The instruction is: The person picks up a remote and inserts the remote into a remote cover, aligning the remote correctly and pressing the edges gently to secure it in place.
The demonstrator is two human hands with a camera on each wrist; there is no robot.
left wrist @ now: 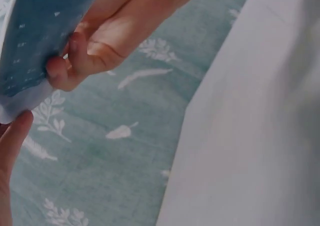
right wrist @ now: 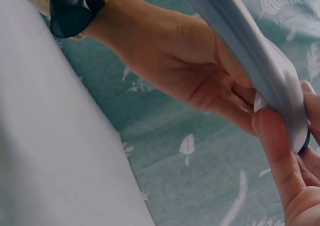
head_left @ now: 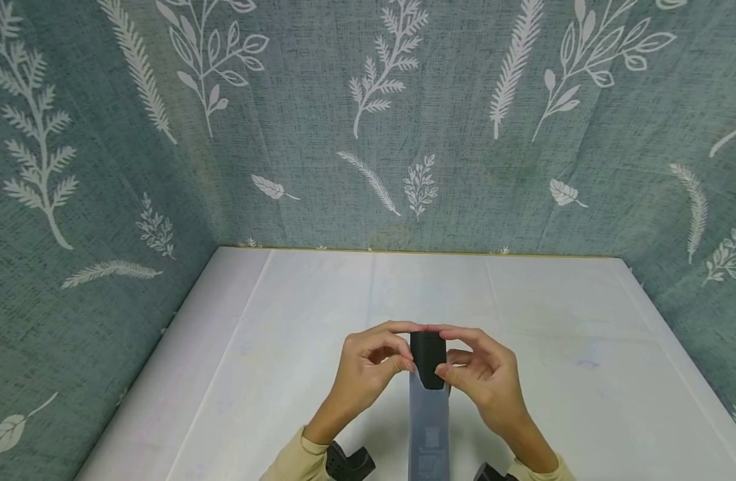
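A long, slim remote control points away from me over the table, with rows of small button markings on its face in the left wrist view. Its far end is black, and a cloudy, see-through cover wraps the rest of it. My left hand pinches the left side of the black end between thumb and fingers. On the other side my right hand does the same, thumb on the face. Both index fingertips meet over the far edge. In the right wrist view, the cover reaches near the fingertips.
Below the hands is a white table. Green fabric with white leaf prints rises behind it and along both sides. A black wrist device is strapped at the left sleeve, and another at the right.
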